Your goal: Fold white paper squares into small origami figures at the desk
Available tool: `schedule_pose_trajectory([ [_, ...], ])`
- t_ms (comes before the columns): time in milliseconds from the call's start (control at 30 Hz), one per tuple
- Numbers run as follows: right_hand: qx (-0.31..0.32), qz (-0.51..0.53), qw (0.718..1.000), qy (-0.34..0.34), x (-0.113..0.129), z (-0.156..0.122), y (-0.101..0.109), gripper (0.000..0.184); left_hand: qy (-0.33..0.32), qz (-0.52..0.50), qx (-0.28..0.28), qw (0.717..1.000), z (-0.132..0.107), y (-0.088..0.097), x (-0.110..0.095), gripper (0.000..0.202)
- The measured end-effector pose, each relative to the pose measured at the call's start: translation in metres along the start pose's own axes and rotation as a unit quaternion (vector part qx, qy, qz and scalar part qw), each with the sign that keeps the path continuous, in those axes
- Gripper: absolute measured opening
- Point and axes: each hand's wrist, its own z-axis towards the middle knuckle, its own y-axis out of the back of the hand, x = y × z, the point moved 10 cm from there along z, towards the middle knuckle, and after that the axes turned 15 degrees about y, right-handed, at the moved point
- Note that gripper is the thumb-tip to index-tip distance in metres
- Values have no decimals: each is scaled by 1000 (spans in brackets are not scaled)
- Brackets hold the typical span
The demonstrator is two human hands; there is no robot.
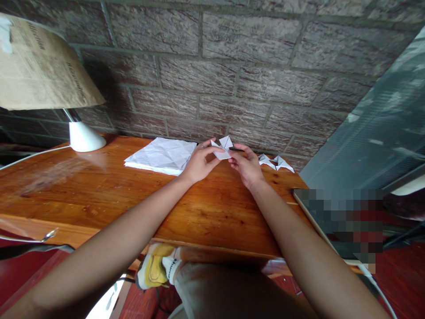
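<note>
Between my two hands, just above the table, is a small piece of folded white paper (222,153) with pointed flaps, one standing up at the top. My left hand (202,161) pinches its left side between thumb and fingers. On the right side, my right hand (245,163) grips it with thumb and fingertips. Left of my left hand lies a stack of creased white paper sheets (159,153). Folded white paper pieces (277,163) with pointed shapes rest just right of my right hand.
A white-based lamp (86,136) with a newsprint shade stands at the left of the wooden table (212,212). A brick wall (212,79) rises behind. At the right edge lies a flat dark device (332,221), partly pixelated. My legs are under the table.
</note>
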Motion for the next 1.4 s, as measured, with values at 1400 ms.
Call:
schedule_pose_trajectory([
  [1400, 69, 1, 996, -49, -7, -10, -16, 31, 302, -387, -10, 872, 3, -5, 51, 17],
])
